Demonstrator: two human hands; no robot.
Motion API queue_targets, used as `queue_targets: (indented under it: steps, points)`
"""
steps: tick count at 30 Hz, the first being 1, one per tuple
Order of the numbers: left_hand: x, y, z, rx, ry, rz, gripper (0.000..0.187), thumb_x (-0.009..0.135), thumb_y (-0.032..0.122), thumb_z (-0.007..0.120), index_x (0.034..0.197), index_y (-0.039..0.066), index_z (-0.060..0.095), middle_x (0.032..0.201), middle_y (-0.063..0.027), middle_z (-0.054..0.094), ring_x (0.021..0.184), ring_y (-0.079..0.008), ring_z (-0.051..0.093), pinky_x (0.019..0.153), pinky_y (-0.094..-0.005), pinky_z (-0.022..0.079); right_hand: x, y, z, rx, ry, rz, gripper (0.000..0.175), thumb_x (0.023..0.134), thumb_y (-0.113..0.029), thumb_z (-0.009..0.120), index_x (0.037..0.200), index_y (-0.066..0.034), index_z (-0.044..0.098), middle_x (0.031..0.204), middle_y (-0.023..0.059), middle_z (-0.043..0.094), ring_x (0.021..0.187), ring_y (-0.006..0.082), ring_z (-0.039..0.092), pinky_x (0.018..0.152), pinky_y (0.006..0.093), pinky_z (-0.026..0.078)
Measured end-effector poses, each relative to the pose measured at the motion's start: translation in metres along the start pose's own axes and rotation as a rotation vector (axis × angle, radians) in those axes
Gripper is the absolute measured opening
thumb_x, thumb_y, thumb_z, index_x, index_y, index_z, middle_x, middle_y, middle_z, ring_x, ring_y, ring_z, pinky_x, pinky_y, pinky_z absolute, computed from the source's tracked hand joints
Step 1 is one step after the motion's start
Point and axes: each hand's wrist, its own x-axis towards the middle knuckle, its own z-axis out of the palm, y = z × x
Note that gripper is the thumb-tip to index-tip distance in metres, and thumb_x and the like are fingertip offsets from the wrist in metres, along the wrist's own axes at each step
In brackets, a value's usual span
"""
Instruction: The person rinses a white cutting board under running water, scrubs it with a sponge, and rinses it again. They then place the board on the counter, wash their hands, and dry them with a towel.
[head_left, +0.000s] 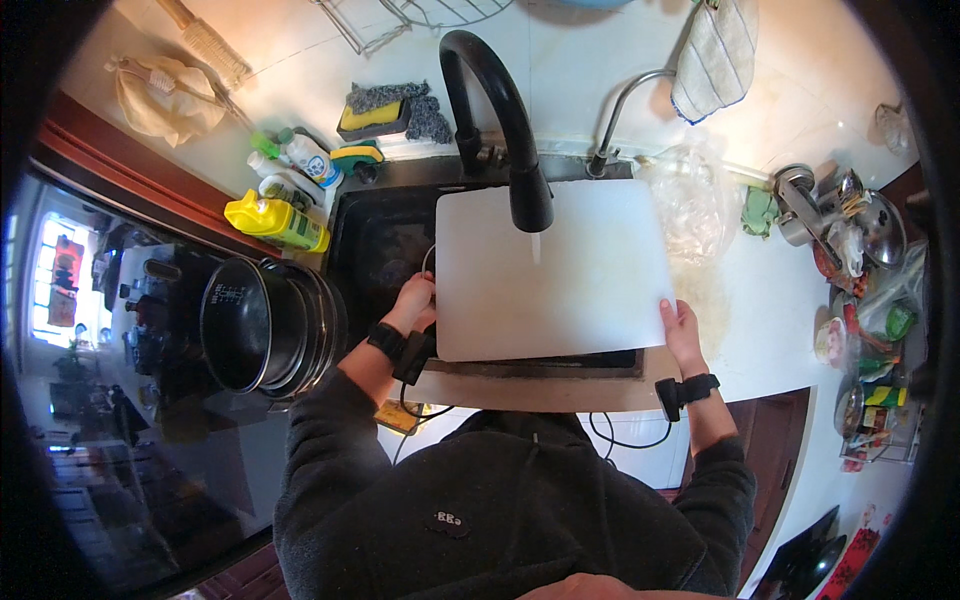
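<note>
A white cutting board (555, 285) lies level over the right part of a black sink (375, 225), beneath a black gooseneck faucet (491, 90). My left hand (414, 304) grips the board's left edge, its fingers partly hidden below. At the lower right corner my right hand (681, 330) holds the board, thumb on top and the other fingers out of sight underneath. A thin curved rim or handle shows beside the board's left edge; what it belongs to is hidden.
Stacked black pots (247, 322) stand left of the sink. Behind them are a yellow detergent bottle (277, 221) and a white bottle (311, 157). A sponge holder (373, 118) sits at the back. Rightward are a clear plastic bag (690, 202) and metal utensils (810, 210).
</note>
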Motion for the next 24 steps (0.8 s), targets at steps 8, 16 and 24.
queue_targets:
  steps: [8, 16, 24]
  points:
    - [0.005, 0.009, -0.006, -0.076, 0.090, 0.068, 0.022, 0.072, -0.011, 0.034, 0.078, 0.007, 0.045, 0.080, -0.0053, 0.046, 0.075, -0.0234, 0.047, 0.067, -0.0383, 0.044, 0.005, 0.006, 0.013, 0.124, -0.034, 0.028, 0.048, 0.088, -0.038, 0.054, 0.095, 0.0096, 0.057, 0.084, 0.0136, 0.062, 0.078, 0.0161, 0.057, 0.070, 0.0299, 0.046]
    - [0.007, 0.014, -0.037, -0.035, -0.025, 0.005, 0.022, 0.070, -0.013, 0.035, 0.076, 0.007, 0.044, 0.076, -0.0053, 0.045, 0.066, -0.0230, 0.047, 0.056, -0.0371, 0.043, 0.004, -0.010, 0.026, 0.163, -0.118, 0.078, 0.051, 0.089, -0.037, 0.054, 0.104, 0.0118, 0.055, 0.092, 0.0152, 0.063, 0.083, 0.0161, 0.059, 0.074, 0.0275, 0.046]
    - [-0.041, 0.030, -0.044, 0.063, 0.090, 0.027, 0.022, 0.067, -0.012, 0.040, 0.074, 0.009, 0.043, 0.069, 0.0004, 0.044, 0.058, -0.0147, 0.045, 0.049, -0.0279, 0.041, 0.000, -0.015, 0.028, 0.022, -0.239, 0.224, 0.059, 0.088, -0.046, 0.052, 0.105, 0.0111, 0.056, 0.091, 0.0164, 0.064, 0.082, 0.0187, 0.060, 0.075, 0.0290, 0.046]
